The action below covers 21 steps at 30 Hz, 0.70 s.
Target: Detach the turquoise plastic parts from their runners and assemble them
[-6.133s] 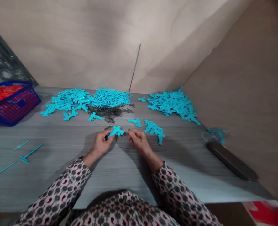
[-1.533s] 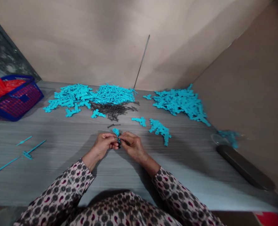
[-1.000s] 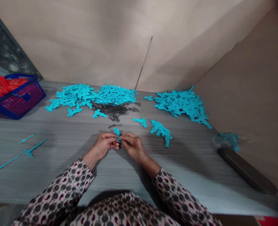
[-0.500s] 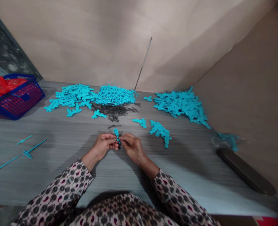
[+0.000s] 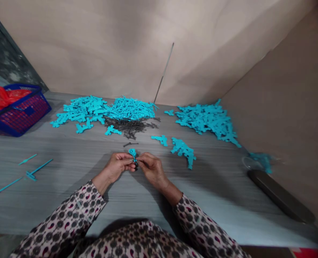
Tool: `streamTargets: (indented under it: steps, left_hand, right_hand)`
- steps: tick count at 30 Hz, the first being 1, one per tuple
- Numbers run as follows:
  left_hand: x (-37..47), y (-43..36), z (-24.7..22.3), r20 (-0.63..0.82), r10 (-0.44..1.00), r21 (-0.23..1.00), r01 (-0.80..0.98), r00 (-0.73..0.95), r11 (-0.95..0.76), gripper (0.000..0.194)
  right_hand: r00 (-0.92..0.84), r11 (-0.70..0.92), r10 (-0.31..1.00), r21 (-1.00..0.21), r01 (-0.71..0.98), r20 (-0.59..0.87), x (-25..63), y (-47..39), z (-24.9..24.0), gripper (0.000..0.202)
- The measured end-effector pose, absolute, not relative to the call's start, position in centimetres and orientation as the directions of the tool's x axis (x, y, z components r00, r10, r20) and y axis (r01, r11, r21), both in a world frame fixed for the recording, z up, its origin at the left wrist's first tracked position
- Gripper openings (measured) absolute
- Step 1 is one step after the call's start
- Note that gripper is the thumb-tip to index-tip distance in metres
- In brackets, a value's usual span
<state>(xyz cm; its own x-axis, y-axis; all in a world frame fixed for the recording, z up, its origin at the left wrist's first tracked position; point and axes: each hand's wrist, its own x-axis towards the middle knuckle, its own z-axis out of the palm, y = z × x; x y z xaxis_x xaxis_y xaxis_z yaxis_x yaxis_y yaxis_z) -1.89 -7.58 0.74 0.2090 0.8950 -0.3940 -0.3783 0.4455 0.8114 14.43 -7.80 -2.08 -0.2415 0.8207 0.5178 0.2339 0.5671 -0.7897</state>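
Note:
Near the middle of the grey table, my left hand (image 5: 119,165) pinches a small turquoise plastic piece (image 5: 132,153) between thumb and fingers; its rounded end sticks up beyond the fingertips. From the other side, my right hand (image 5: 152,167) closes its thumb and index finger on the lower part of the same piece. The fingertips hide much of it. Just beyond lies a thin dark pin (image 5: 131,144). Farther back are a heap of dark pins (image 5: 129,126), a pile of thin turquoise sticks (image 5: 132,108) and a pile of flat turquoise parts (image 5: 86,108).
Another turquoise pile (image 5: 207,120) is at the back right, with a cluster (image 5: 184,150) nearer. A blue basket (image 5: 21,118) with a red bag stands left, above loose turquoise sticks (image 5: 40,169). A dark elongated object (image 5: 281,196) lies right. A thin rod (image 5: 163,73) rises behind.
The rounded end of the turquoise piece has tilted slightly and sits a little lower. Both hands keep nearly the same place and grip.

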Motion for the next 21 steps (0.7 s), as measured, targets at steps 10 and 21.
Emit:
streamTargets:
  steps: [10,21]
  left_hand:
    - [-2.27,-7.52,0.45,-0.383,0.892,0.806,-0.385,0.239,0.449,0.039]
    - [-2.41,-7.70,0.48,-0.366,0.891,0.825,-0.350,0.269,0.445,0.037]
  right_hand:
    - [-0.267,0.577,0.812,-0.781,0.238,0.519,14.51,-8.13,-1.67,0.014]
    - [-0.339,0.602,0.793,-0.736,0.309,0.507,14.81,-8.34,-1.55,0.020]
